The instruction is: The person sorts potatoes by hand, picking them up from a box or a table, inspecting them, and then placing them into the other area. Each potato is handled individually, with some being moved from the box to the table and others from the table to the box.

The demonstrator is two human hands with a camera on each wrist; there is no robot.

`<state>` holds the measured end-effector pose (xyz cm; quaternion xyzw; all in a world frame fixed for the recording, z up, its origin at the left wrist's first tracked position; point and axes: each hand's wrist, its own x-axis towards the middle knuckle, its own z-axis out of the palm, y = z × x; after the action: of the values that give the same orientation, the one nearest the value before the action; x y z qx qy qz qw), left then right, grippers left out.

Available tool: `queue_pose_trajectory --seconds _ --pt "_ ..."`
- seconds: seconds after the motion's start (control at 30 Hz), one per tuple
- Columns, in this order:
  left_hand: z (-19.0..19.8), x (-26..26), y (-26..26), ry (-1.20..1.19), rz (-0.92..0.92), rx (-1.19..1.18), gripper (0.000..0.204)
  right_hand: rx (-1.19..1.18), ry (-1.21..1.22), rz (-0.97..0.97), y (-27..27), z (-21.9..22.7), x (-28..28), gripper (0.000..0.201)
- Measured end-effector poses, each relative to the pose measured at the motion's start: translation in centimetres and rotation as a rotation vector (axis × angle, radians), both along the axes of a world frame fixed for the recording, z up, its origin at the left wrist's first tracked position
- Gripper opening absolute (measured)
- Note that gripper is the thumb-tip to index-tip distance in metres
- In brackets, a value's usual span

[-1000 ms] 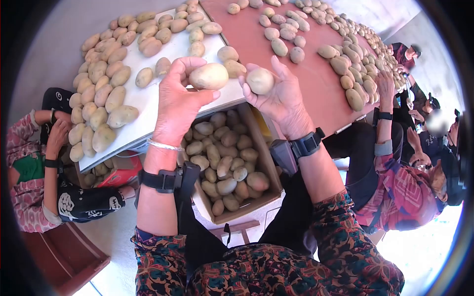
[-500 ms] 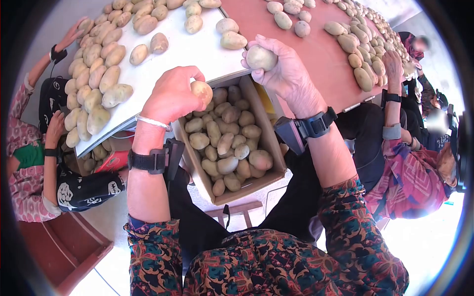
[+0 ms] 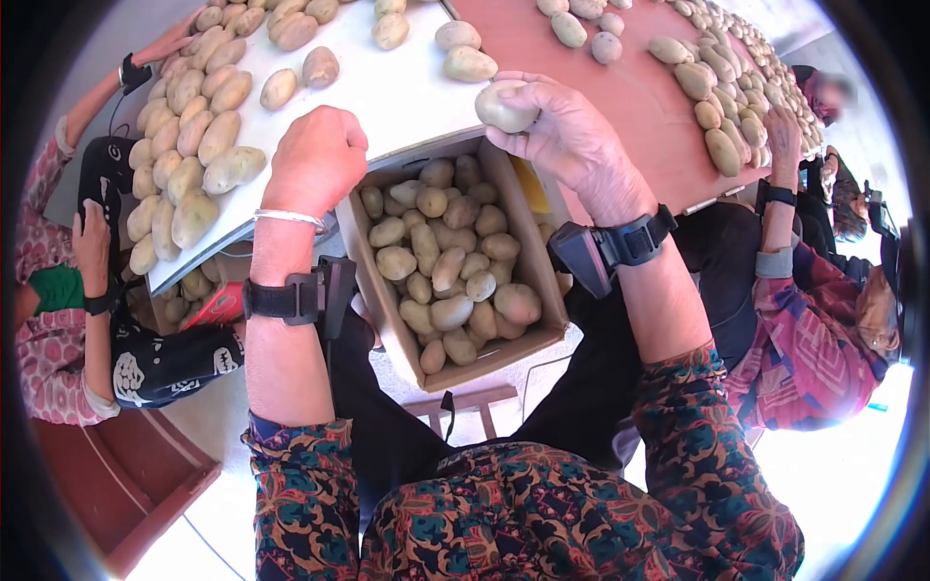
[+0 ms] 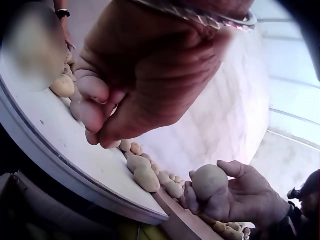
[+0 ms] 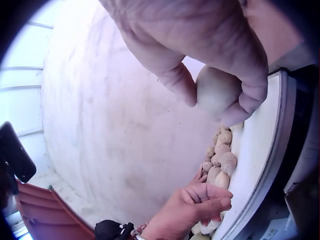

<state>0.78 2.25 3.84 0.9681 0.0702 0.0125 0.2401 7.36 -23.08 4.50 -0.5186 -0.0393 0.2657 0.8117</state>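
Note:
The left hand (image 3: 315, 160) hovers by the white table's front edge, left of the cardboard box (image 3: 499, 362); its fingers are curled in, and no potato shows in it. In the left wrist view, the thumb and fingertips of that left hand (image 4: 150, 75) come together. The right hand (image 3: 584, 147) holds a pale potato (image 3: 506, 107) between thumb and fingers, above the box's far edge. The right wrist view shows the same potato (image 5: 217, 91) gripped in the right hand (image 5: 200, 40). Many potatoes (image 3: 449, 269) lie inside the box.
Potatoes (image 3: 195, 219) cover the left part of the white table (image 3: 397, 102); a few lie near its right edge. More are heaped on the red table (image 3: 630, 121). A person (image 3: 73, 320) sits at left, another (image 3: 804, 339) at right, with others behind.
A potato in the left hand has left its grip, and that hand has drawn back slightly up and left from the box. The right hand still holds its potato, now turned a little.

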Motion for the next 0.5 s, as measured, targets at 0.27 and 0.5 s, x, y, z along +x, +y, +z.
queue_pose_trajectory --seconds 0.27,0.5 --pt "0.8 0.0 0.6 -0.055 0.059 -0.035 0.011 -0.268 0.055 0.223 1.6 1.2 -2.0 0.038" --pt "1.2 -0.2 0.8 -0.111 0.124 -0.080 0.015 -0.358 0.145 0.314 3.4 -0.8 -3.9 0.059"
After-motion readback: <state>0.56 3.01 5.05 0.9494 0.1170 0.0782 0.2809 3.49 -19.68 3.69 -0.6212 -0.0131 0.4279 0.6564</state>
